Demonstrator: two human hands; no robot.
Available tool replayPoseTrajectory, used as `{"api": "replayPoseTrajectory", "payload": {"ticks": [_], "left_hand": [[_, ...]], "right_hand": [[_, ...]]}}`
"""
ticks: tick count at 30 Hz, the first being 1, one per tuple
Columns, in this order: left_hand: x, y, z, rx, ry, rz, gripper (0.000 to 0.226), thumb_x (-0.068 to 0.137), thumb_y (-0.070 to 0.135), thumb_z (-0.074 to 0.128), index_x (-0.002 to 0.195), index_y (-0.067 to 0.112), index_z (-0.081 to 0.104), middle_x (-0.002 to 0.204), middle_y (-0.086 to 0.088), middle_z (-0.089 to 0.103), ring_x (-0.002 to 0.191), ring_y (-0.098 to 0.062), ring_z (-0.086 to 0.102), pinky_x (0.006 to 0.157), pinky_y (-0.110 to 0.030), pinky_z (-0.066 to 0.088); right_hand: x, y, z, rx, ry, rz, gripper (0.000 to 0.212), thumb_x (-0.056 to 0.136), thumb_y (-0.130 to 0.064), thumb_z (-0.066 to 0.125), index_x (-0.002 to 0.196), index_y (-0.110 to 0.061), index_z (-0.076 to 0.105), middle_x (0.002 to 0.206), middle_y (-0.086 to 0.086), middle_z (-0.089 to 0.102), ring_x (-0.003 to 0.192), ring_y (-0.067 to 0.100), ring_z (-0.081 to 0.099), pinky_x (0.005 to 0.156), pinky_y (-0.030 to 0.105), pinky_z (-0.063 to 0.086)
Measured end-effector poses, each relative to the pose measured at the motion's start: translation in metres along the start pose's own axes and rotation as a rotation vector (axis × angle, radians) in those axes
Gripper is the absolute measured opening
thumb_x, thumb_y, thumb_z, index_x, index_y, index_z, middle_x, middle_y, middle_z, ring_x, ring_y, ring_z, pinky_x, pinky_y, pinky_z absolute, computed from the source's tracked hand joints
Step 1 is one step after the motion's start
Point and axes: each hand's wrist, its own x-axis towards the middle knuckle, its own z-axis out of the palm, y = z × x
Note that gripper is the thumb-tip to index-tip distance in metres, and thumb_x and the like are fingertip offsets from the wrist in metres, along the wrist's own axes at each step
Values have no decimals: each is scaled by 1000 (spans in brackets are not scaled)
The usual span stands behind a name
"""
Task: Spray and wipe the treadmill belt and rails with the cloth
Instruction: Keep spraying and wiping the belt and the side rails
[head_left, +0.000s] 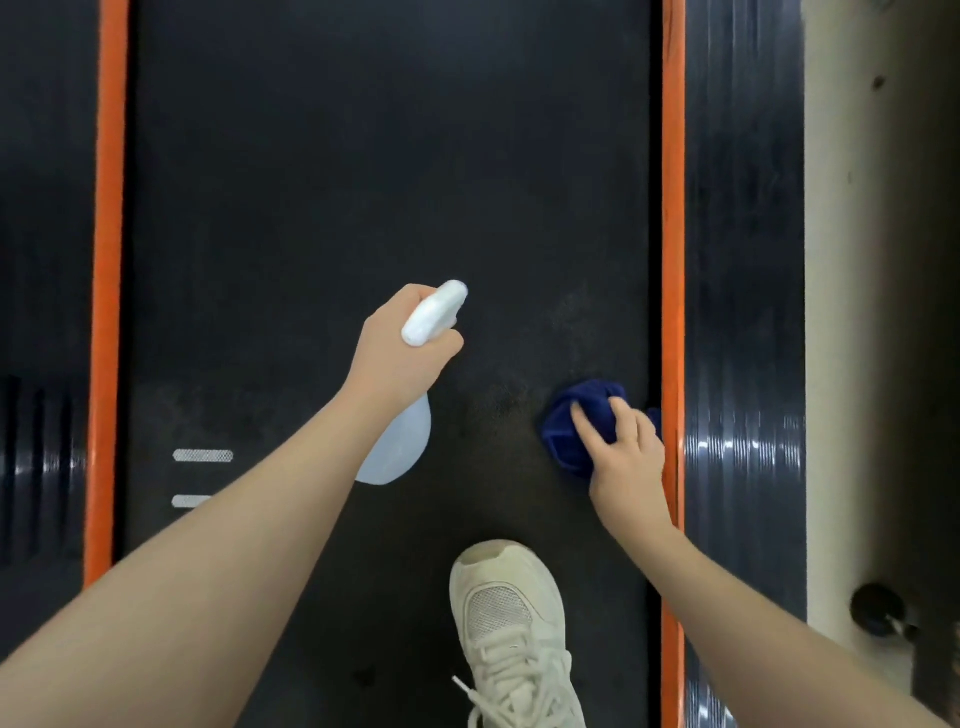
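The black treadmill belt (322, 182) fills the view between two orange strips, left (109, 260) and right (673, 208). My left hand (400, 358) grips a white spray bottle (434, 314) by its neck above the middle of the belt, nozzle pointing away and slightly right; the pale bottle body hangs below my wrist. My right hand (623, 447) holds a bunched dark blue cloth (576, 421) down on the belt, close to the right orange strip. A faint damp patch shows on the belt just beyond the cloth.
A glossy dark ribbed side rail (743, 260) runs outside the right strip, another (47, 312) outside the left. My white sneaker (511, 634) stands on the belt near the bottom. Two white marks (202, 455) lie on the belt at left. Pale floor (852, 312) lies at far right.
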Motion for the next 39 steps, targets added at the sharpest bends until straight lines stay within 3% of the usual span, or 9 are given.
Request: {"api": "replayPoseTrajectory", "payload": {"ticks": [5,9,14,17,20,24,26,33,39], "left_hand": [[-3,-18,1,75,-86,-7,29,82,13,62,110,22,57,104,7,60,93,-9,56,66,-17,41],[-15,-36,-12,37,-48,-60,28,83,12,62,107,24,58,100,12,62,94,-7,58,68,-18,43],[-14,-41,-17,-18,27,-116,28,83,12,61,109,23,59,103,9,63,97,-10,58,70,-19,44],[-7,-41,-10,-8,59,-148,30,83,15,62,112,20,59,108,4,62,99,-14,57,68,-19,42],[-4,-39,-2,12,55,-175,30,83,14,62,113,19,58,108,3,61,97,-13,56,65,-17,40],[-4,-35,-1,66,37,-164,30,81,13,61,110,18,58,106,3,62,92,-13,57,65,-16,42],[-6,-36,-7,91,31,-140,30,82,14,60,111,20,58,106,5,62,93,-12,56,66,-15,42],[-14,-40,-19,58,53,-119,29,85,17,60,114,21,57,107,8,61,98,-11,57,69,-16,41],[-18,-41,-14,76,32,-88,34,85,17,61,118,21,55,110,5,61,99,-13,57,68,-16,42]], "right_hand": [[103,-46,7,95,-48,146,65,87,-1,52,144,-25,33,151,16,19,136,36,20,105,40,18],[73,-44,12,42,-8,-204,60,65,1,73,121,-14,62,127,26,51,108,41,48,81,46,45],[49,-23,14,-25,-64,-537,47,70,-7,69,115,-17,67,116,21,58,100,36,49,75,43,48],[106,-29,12,-17,117,-199,44,80,-2,47,120,-9,63,122,29,54,101,44,55,84,45,45],[106,-62,17,21,153,109,54,74,3,53,127,-9,57,130,30,48,110,47,49,90,48,40],[82,-88,23,-25,-23,-396,56,66,-4,73,120,-14,62,118,22,57,94,37,56,72,40,48],[109,-59,15,-58,-17,-577,47,71,-7,61,117,-16,65,114,21,59,87,36,58,64,37,47],[106,-25,11,-44,258,185,54,71,-8,39,119,-5,63,119,34,53,91,47,56,75,44,47],[88,-60,20,-75,28,-388,52,67,-6,63,117,-15,66,115,24,59,89,39,60,71,42,50]]}}
